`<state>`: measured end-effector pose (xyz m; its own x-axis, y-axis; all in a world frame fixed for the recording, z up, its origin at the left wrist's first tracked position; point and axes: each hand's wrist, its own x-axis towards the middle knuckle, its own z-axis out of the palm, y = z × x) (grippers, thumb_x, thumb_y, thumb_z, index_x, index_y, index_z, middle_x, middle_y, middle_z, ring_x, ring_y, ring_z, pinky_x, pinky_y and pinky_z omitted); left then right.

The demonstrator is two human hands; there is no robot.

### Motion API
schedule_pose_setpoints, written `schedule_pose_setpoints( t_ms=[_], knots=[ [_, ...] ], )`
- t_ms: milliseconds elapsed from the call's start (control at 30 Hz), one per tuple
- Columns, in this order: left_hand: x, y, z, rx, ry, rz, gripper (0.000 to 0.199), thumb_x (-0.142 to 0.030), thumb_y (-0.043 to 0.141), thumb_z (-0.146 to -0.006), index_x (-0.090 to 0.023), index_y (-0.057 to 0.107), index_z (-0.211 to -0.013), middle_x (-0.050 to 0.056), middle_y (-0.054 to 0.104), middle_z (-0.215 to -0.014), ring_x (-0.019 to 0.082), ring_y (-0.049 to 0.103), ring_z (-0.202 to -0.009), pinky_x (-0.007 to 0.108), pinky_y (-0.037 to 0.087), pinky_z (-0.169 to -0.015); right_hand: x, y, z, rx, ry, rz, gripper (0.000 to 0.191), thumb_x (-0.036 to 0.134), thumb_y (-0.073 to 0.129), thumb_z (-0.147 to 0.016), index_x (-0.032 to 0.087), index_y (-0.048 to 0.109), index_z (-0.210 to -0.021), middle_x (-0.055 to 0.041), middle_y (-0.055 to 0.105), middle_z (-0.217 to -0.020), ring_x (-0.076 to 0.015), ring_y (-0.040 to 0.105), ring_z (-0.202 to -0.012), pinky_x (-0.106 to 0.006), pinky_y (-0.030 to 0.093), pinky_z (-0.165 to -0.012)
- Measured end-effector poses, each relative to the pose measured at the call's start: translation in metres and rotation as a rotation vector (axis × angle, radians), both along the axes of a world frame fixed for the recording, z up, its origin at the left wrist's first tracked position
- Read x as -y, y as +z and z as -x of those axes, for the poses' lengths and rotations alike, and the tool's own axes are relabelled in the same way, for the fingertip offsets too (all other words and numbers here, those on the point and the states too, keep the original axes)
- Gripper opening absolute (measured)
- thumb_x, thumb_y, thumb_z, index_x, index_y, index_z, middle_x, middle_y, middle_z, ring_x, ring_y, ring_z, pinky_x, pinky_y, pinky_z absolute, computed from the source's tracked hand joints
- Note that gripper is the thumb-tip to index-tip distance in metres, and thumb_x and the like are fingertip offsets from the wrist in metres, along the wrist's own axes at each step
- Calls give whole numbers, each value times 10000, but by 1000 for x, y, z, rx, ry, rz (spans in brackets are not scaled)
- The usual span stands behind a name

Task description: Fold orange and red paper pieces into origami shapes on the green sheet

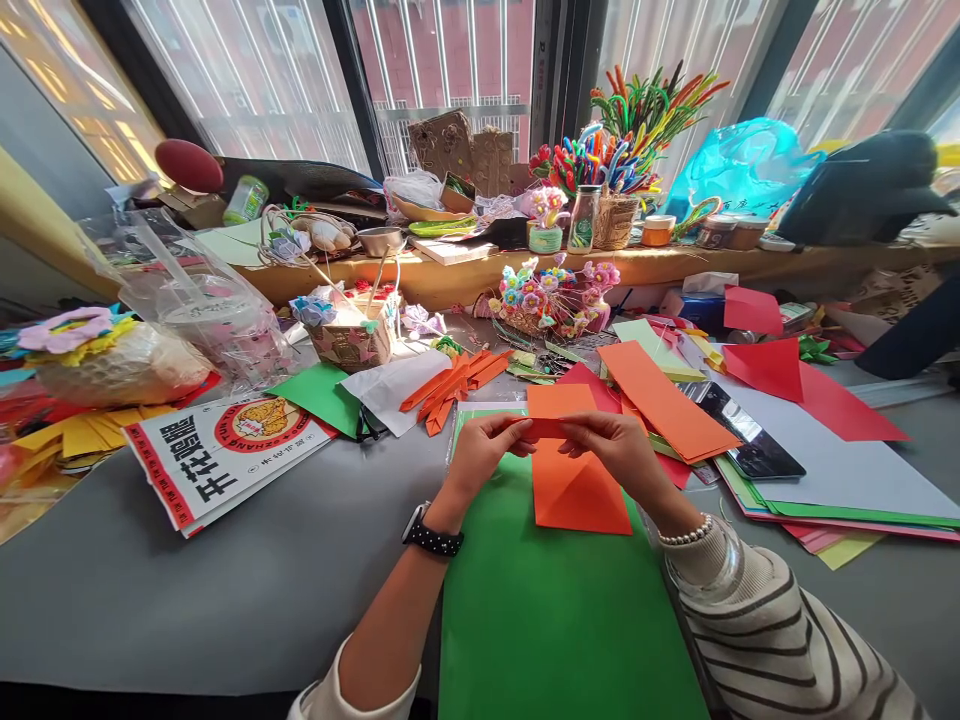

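A narrow folded orange paper strip (pixel 545 428) is stretched level between my two hands. My left hand (pixel 489 450) pinches its left end between thumb and fingers, and my right hand (pixel 611 445) pinches the right end. Below and behind the strip, an orange sheet (pixel 577 498) with crease lines lies on a large green sheet (pixel 555 600). To the right of my right hand is a stack of orange paper rectangles (pixel 667 400). Folded orange pieces (pixel 454 385) lie in a pile beyond my left hand.
A black phone (pixel 750 435) rests on stacked coloured paper (pixel 862 470) at the right. At the left lie a printed white paper bag (pixel 232 450) and a green sheet (pixel 322 395). Behind stand a flower basket (pixel 352 335), pipe-cleaner flowers (pixel 551 295) and a crowded windowsill (pixel 465 270).
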<state>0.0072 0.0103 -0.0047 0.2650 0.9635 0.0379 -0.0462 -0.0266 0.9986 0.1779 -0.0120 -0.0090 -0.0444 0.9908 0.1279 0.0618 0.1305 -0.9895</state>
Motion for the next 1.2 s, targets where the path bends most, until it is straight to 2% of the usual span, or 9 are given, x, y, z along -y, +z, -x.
schedule_pose_setpoints(
  t_ms=[200, 300, 533, 700, 867, 1000, 1200],
  knots=[
    [-1, 1, 1, 68, 6, 53, 240, -317, 652, -620, -117, 623, -748, 6, 649, -594, 139, 622, -540, 235, 508, -552, 1, -1, -1, -70, 41, -17, 191, 260, 601, -678, 206, 670, -848, -6, 672, -655, -141, 632, -568, -269, 521, -554],
    [-1, 1, 1, 62, -34, 112, 263, -356, 640, -625, -106, 611, -700, 20, 644, -567, 142, 618, -532, 243, 509, -553, 1, -2, -2, -47, 52, -28, 177, 235, 594, -683, 211, 676, -838, -9, 679, -665, -145, 637, -590, -280, 526, -588],
    [-1, 2, 1, 83, -9, 166, 274, -351, 668, -595, -109, 609, -711, 24, 647, -608, 152, 630, -593, 257, 515, -612, 1, -4, -2, -1, 28, -64, 188, 208, 583, -681, 207, 674, -846, -19, 680, -712, -147, 636, -604, -286, 528, -601],
    [-1, 2, 1, 90, 0, 202, 262, -340, 670, -597, -109, 611, -705, 29, 652, -645, 157, 634, -627, 263, 515, -641, 1, -3, -1, 53, 66, -129, 189, 191, 568, -692, 217, 671, -848, -19, 664, -754, -134, 631, -624, -265, 524, -608],
    [-2, -1, 2, 77, -38, 171, 260, -307, 680, -590, -109, 614, -745, 33, 654, -682, 164, 635, -660, 275, 507, -671, 0, -4, -2, 94, 57, -78, 200, 246, 564, -704, 178, 651, -870, -50, 659, -795, -149, 631, -655, -283, 520, -622],
    [-2, -2, 3, 54, -44, 109, 256, -290, 682, -586, -113, 613, -757, 38, 657, -692, 166, 634, -671, 288, 497, -689, -1, -5, -2, 108, 81, 12, 321, 322, 622, -656, 148, 614, -926, -80, 663, -811, -178, 631, -691, -312, 510, -645],
    [-1, -1, 2, -8, -55, 7, 253, -303, 667, -593, -129, 618, -770, 44, 661, -736, 176, 629, -702, 287, 486, -698, -1, -4, -2, 153, 43, 21, 338, 381, 614, -655, 142, 611, -895, -78, 661, -749, -183, 629, -658, -312, 497, -623]
  ],
)
